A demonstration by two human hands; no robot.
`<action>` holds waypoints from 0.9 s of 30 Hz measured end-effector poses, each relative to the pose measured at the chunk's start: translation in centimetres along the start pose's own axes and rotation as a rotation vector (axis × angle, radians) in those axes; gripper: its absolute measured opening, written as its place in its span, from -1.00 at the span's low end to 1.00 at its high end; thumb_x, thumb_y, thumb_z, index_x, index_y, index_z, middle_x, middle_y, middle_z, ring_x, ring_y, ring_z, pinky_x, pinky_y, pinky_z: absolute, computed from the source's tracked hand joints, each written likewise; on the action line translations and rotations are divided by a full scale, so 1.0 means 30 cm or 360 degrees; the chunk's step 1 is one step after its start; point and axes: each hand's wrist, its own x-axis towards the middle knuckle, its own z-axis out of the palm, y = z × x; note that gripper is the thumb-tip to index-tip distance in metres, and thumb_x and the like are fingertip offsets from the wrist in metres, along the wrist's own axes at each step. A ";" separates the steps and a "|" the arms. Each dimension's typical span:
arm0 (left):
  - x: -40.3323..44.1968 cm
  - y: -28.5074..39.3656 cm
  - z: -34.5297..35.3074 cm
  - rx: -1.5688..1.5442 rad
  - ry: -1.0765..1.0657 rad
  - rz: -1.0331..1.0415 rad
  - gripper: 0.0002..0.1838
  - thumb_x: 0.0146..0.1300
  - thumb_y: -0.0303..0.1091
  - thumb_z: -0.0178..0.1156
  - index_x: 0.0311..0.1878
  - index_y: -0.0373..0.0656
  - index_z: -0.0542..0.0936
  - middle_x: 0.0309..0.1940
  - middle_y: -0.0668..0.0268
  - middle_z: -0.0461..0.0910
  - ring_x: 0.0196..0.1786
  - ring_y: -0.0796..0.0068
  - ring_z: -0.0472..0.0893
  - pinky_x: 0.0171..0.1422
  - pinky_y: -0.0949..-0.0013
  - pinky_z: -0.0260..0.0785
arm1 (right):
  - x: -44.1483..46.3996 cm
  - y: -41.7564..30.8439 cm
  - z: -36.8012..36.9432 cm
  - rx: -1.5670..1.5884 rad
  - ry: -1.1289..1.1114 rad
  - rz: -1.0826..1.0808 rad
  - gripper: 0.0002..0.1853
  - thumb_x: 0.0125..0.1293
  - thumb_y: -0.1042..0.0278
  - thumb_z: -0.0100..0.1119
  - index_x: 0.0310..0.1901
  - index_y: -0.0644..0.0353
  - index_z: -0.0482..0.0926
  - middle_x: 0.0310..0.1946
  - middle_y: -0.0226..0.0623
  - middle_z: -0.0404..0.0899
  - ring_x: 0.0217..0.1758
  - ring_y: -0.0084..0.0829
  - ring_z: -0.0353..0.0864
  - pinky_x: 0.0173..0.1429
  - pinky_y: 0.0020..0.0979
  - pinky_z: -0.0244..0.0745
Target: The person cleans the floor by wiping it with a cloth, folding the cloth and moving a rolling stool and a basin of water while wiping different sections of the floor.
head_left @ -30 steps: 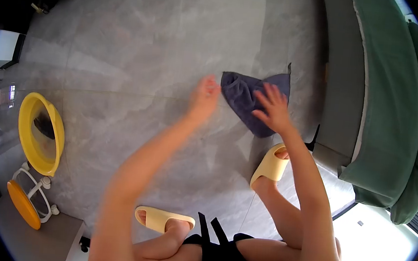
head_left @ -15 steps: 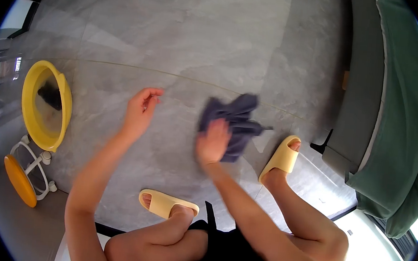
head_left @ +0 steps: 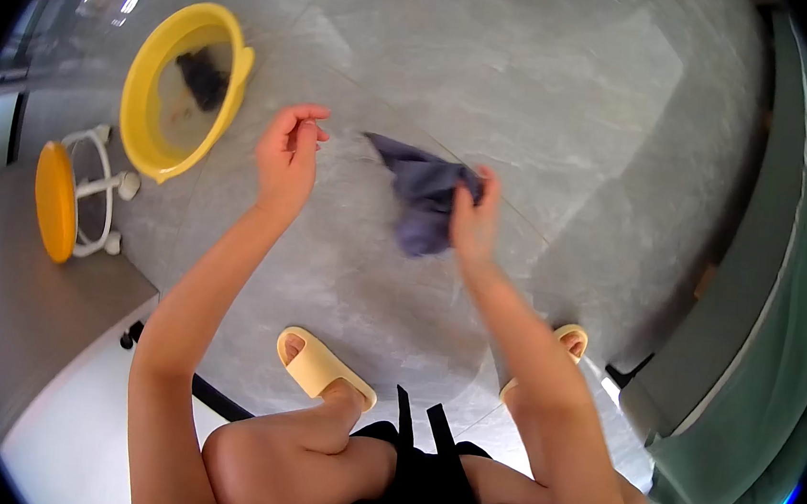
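A bunched dark purple-grey cloth is on the grey floor in the middle of the view. My right hand, slightly blurred, grips the cloth's right edge between thumb and fingers. My left hand hovers over the floor to the left of the cloth, fingers half curled and apart, holding nothing. Left of that hand stands a yellow basin with water and a dark cloth inside it.
An orange-topped stool with a white frame lies tipped at the left. Yellow slippers are on my feet. A grey bed frame with green fabric lines the right side.
My right hand went from lying spread on the cloth to gripping its right edge, and the cloth is bunched differently. The view has turned, bringing the basin higher in the picture.
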 end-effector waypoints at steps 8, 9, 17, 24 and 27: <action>-0.112 -0.051 -0.064 0.0212 0.0123 -0.0014 -0.79 0.26 -0.61 -0.04 -0.15 -0.16 0.55 -0.22 0.37 0.53 -0.35 0.59 0.52 -0.31 0.55 0.34 | 0.260 0.132 -0.200 -0.1684 -0.1132 -0.1855 -0.32 0.23 -0.07 0.12 0.33 0.03 0.28 0.41 -0.18 0.11 0.47 -0.10 0.03 0.45 0.00 -0.01; -0.143 -0.039 -0.077 0.0265 0.0142 0.0009 -0.79 0.26 -0.62 -0.04 -0.16 -0.16 0.55 -0.22 0.37 0.53 -0.35 0.59 0.52 -0.31 0.55 0.34 | 0.266 0.134 -0.194 -0.1701 -0.1311 -0.1920 -0.33 0.22 -0.09 0.12 0.32 0.04 0.30 0.41 -0.19 0.11 0.47 -0.13 0.03 0.46 -0.01 -0.02; -0.528 0.014 -0.174 0.0314 0.0543 -0.0571 -0.76 0.25 -0.66 -0.08 -0.19 -0.17 0.55 -0.18 0.37 0.53 -0.30 0.56 0.51 -0.30 0.55 0.36 | 0.177 0.253 -0.386 -0.1363 -0.2095 -0.2010 -0.50 0.14 0.38 0.01 0.18 0.20 0.40 0.31 -0.18 0.28 0.40 -0.12 0.19 0.45 -0.03 0.03; -0.789 0.001 -0.241 0.0343 0.0699 -0.0648 -0.77 0.27 -0.66 -0.10 -0.20 -0.22 0.56 -0.12 0.30 0.53 -0.29 0.56 0.52 -0.21 0.53 0.43 | 0.047 0.477 -0.445 -0.0835 -0.3474 -0.2792 -0.47 0.18 0.25 0.04 0.24 0.09 0.39 0.41 -0.27 0.14 0.48 -0.28 0.06 0.50 0.05 -0.12; -0.808 -0.032 -0.255 0.0244 0.0831 -0.0703 -0.77 0.28 -0.66 -0.09 -0.20 -0.22 0.56 -0.11 0.31 0.52 -0.29 0.56 0.52 -0.19 0.53 0.43 | -0.091 0.477 -0.290 -0.0595 -0.3582 -0.3307 -0.48 0.24 0.20 -0.04 0.27 0.03 0.37 0.43 -0.36 0.10 0.50 -0.35 0.03 0.52 0.04 -0.16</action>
